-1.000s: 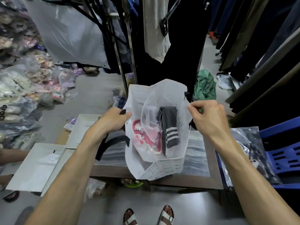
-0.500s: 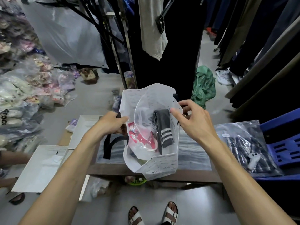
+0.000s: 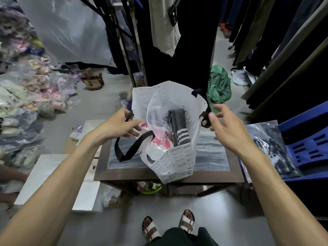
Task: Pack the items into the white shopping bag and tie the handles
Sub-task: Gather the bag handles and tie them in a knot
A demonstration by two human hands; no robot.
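Hands at bag mouth, one on each side. Left hand [image 3: 119, 125]: fingers curled round the black handle [image 3: 130, 148] at the bag's left rim; strap passes behind the fingers at top, so the exact grip point is hidden. Loop of that handle hangs down and rests on the counter [image 3: 211, 151]. Right hand [image 3: 226, 127]: fingers spread and slack, gripping nothing; thumb tip touching or just beside the right handle [image 3: 204, 119], contact not resolvable because of motion blur.

White shopping bag [image 3: 179, 160] stands upright on the counter, mouth open, near front edge; small printed text on its wall, mostly illegible. Inside: dark grey folded garment with white stripes [image 3: 179, 129], upright against the right wall; pink item [image 3: 160, 141] in clear plastic, left of it, shape hard to make out through the film.

Right of counter: clear packet of dark plaid cloth [image 3: 271, 150] lying partly on a blue plastic chair [image 3: 308, 142], chair cut off by frame edge. Left: flat white boxes [image 3: 51, 180] on floor. Behind: hanging clothes, green bundle [image 3: 219, 84].
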